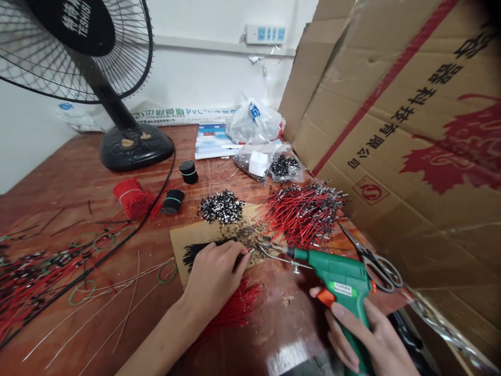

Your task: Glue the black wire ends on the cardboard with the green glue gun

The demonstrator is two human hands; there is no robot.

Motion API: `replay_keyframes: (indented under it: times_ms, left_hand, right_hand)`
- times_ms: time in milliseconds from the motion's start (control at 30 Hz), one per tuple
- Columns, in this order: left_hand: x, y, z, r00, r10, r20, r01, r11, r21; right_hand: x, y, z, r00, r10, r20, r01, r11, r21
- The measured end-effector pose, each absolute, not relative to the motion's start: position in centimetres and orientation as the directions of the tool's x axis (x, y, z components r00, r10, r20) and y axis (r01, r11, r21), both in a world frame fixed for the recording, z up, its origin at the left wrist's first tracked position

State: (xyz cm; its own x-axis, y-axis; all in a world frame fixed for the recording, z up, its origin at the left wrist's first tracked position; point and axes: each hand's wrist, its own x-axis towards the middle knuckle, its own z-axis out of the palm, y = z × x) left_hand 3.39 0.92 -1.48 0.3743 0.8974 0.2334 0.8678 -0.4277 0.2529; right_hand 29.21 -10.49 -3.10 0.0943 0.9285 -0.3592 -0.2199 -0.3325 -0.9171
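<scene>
My right hand (pixel 368 334) grips a green soldering gun (pixel 340 279) by its handle, a finger near the orange trigger; its metal tip (pixel 270 249) points left. My left hand (pixel 217 274) pinches a thin black wire with a small metal piece at its end (pixel 247 252), held close to the gun's tip over a piece of brown cardboard (pixel 183 243). A bundle of red wires (pixel 237 305) lies under my left wrist. Black wires (pixel 199 249) lie on the cardboard beside my fingers.
A pile of small metal parts (pixel 222 206), a heap of red wires with terminals (pixel 303 211), scissors (pixel 376 261), a large cardboard box (pixel 410 130) on the right, a black fan (pixel 129 141), wire bundles (pixel 131 197), plastic bags (pixel 266 156), rubber bands and loose wires on the left.
</scene>
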Motion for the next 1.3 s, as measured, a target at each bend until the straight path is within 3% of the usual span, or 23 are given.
replay_keyframes:
  times_ms: [100, 300, 533, 767, 1067, 1300]
  left_hand:
    - [3.4, 0.8, -1.6, 0.378, 0.896, 0.234, 0.87, -0.43, 0.241]
    - [3.4, 0.9, -1.7, 0.379, 0.893, 0.243, 0.867, -0.434, 0.245]
    - [3.4, 1.0, -1.7, 0.383, 0.888, 0.254, 0.863, -0.443, 0.245]
    - [3.5, 1.0, -1.8, 0.385, 0.884, 0.267, 0.855, -0.45, 0.259]
    - [3.4, 0.9, -1.8, 0.393, 0.876, 0.278, 0.849, -0.462, 0.255]
    - [3.7, 1.0, -1.7, 0.389, 0.872, 0.296, 0.853, -0.463, 0.241]
  right_hand:
    - [29.8, -10.8, -2.8, -0.019, 0.912, -0.409, -0.307, -0.395, -0.866]
    - [29.8, -10.8, -2.3, -0.011, 0.879, -0.478, -0.278, -0.461, -0.843]
    - [29.7, -10.8, -2.5, -0.046, 0.889, -0.455, -0.302, -0.447, -0.842]
    - [30.0, -11.6, -3.5, -0.01, 0.901, -0.434, -0.448, -0.391, -0.804]
    - [29.3, -11.4, -2.1, 0.03, 0.872, -0.489, -0.268, -0.465, -0.844]
    - [29.6, -11.6, -2.6, 0.015, 0.877, -0.48, -0.32, -0.451, -0.833]
